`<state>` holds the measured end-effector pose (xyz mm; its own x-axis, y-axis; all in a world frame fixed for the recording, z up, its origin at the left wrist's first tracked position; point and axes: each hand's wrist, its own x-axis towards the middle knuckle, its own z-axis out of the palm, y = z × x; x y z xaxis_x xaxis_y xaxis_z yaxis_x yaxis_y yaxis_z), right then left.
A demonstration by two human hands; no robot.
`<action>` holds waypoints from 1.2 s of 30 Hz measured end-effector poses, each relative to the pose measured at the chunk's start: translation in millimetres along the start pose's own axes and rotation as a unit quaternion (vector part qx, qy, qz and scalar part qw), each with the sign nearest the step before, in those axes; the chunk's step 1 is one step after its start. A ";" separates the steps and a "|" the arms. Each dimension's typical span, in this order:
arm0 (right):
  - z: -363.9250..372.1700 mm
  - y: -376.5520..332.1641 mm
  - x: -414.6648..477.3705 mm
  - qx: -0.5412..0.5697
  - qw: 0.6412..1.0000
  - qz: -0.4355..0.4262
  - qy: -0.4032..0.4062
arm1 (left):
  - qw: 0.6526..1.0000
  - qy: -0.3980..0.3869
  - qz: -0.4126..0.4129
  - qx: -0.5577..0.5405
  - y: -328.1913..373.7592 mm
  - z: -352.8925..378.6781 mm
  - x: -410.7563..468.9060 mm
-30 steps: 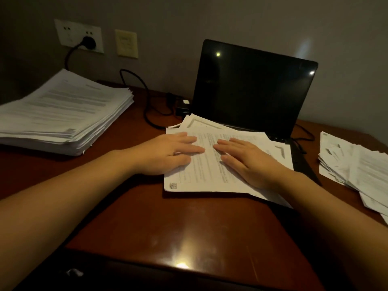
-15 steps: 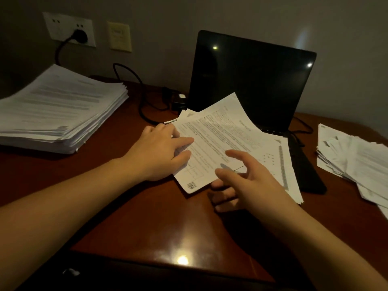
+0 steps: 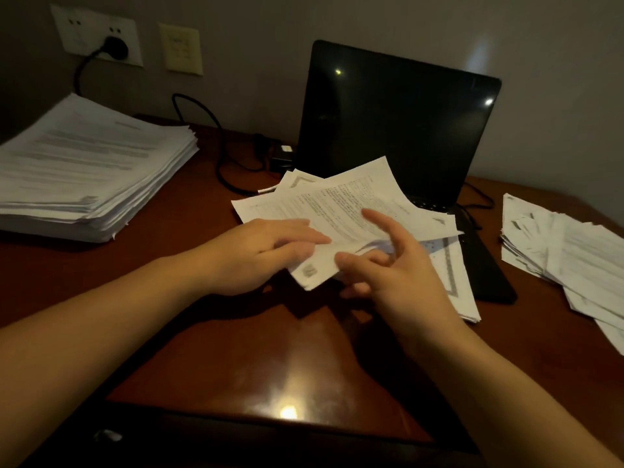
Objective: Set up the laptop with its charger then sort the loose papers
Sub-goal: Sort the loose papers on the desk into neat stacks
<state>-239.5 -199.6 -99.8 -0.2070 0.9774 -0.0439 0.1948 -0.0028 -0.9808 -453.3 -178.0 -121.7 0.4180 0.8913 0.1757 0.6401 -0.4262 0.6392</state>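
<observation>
Both hands lay flat on the loose papers (image 3: 358,197) 1 s ago. Now the top sheets are lifted and fanned, with the near corner clear of the desk (image 3: 253,349), higher than 0.5 s ago. The right index finger has come up too.

- Left stack (image 3: 91,163): thick block of white printed sheets, edges slightly ragged, flat on dark glossy reddish wood.
- Wall socket (image 3: 98,37): white plate with a round black plug (image 3: 116,49) seated in it.
- Switch plate (image 3: 182,49): beige, just beside the socket.
- Cable (image 3: 209,130): black, loops down onto the desk toward the charger brick (image 3: 282,155). The brick is black with a pale label, unreadable, just left of the laptop's rear corner.
- Left hand (image 3: 266,251): fingers straight over the lifted sheets, thumb closing from the near side, pinching their near-left edge.
- Print on the sheets is dense lines of text, too blurred to read. There is 1 QR-style mark (image 3: 309,270) at the near corner.
- Laptop (image 3: 398,119): the remaining sheets lie flat over its keyboard deck. Lid upright, screen black and glossy, 2 light glints.
- Right hand (image 3: 398,265): thumb on the sheet edge, lower fingers curled beneath, index finger straight and raised. Motion blur hides the finer contact.
- Right pile (image 3: 574,251): loose, skewed white sheets, apart from the laptop.
</observation>
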 end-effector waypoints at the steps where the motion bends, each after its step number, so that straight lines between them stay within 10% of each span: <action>1: -7.2 -2.0 0.4 -0.003 1.000 -0.007 0.016 | 0.999 -0.021 0.022 -0.013 3.1 0.5 -1.4; 36: -33.7 18.0 2.1 0.018 0.991 -0.118 0.064 | 0.984 0.150 0.094 -0.020 16.2 9.4 1.2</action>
<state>-204.2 -190.4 -111.2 -0.1198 0.9703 0.2100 0.1211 0.2243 -0.9670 -436.3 -185.3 -118.2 0.3145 0.8053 0.5026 0.5418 -0.5871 0.6015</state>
